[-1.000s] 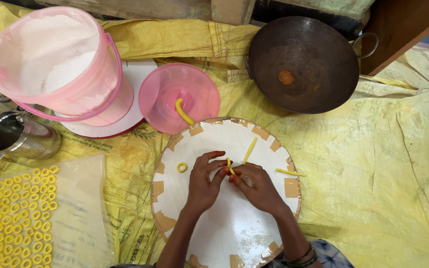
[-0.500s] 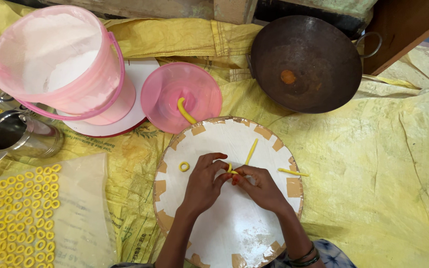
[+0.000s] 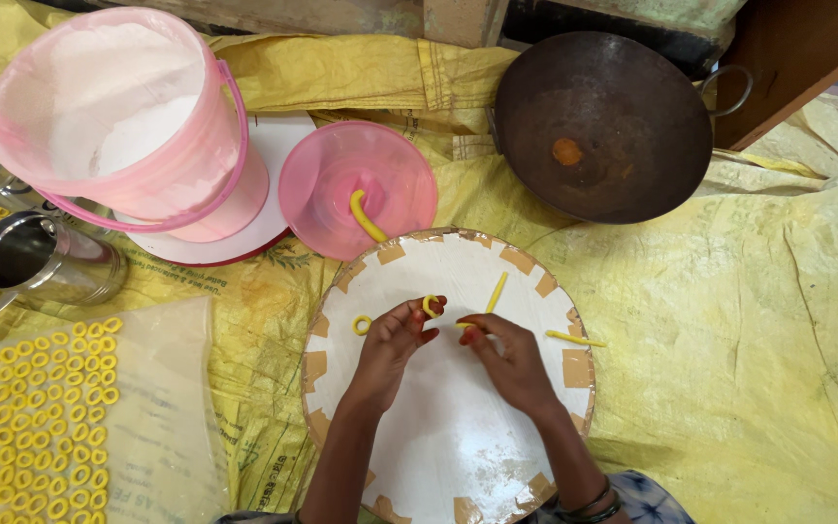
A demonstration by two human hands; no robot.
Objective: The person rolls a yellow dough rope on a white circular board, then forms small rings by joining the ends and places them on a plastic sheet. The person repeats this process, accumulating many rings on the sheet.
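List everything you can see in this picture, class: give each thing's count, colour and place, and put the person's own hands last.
Round board: one, white with brown tape patches, centre bottom.
Dough ring: one, yellow, on the board left of the hands.
Dough strips: two, yellow, on the board's upper right.
Lid: one, pink, above the board, holding a yellow dough strip.
Bucket: one, pink, with white powder, top left.
Wok: one, dark, top right.
Metal cup: one, silver, left.
Rings on plastic sheet: many, yellow, bottom left.
Ground sheet: one, yellow, under everything.
Left hand: pinches a yellow ring.
Right hand: on the board, beside the left.
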